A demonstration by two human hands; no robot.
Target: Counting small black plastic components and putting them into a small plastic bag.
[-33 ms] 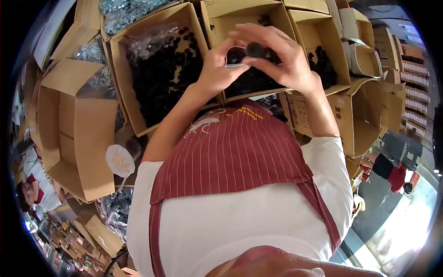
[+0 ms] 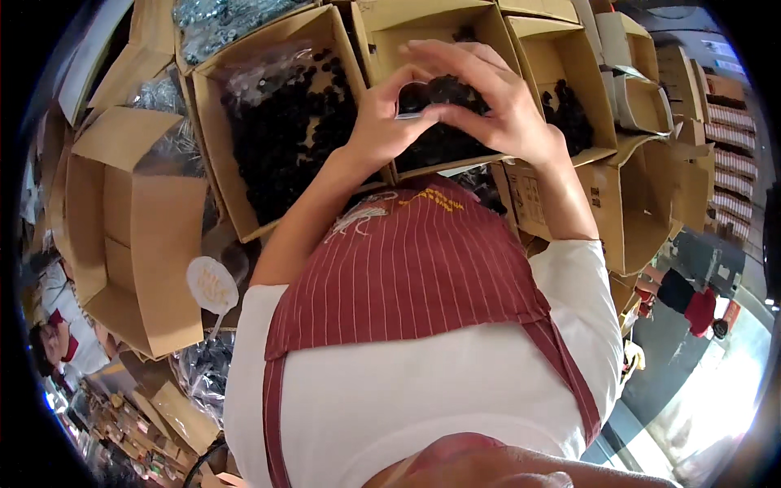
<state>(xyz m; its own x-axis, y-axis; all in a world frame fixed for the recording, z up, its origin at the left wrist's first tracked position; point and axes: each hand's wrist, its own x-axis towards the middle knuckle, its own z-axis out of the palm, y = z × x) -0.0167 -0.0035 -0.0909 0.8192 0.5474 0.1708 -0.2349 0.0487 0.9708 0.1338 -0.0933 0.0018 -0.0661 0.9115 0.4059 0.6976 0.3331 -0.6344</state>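
My left hand (image 2: 381, 122) and my right hand (image 2: 508, 106) meet above an open cardboard box (image 2: 382, 32) that holds small black pieces. Between the fingertips of both hands sits a small clump of black pieces (image 2: 443, 88), with a thin clear plastic edge showing at its left side. Thumbs and forefingers of both hands close around the clump. My red striped apron (image 2: 415, 268) and white shirt fill the lower middle of the view.
A bigger box (image 2: 211, 98) lined with clear plastic and full of black pieces stands to the left, and a third box (image 2: 598, 89) to the right. An open carton (image 2: 130, 236) lies further left beside a white round paddle (image 2: 211, 285). Other people (image 2: 691, 301) are at the right and lower left.
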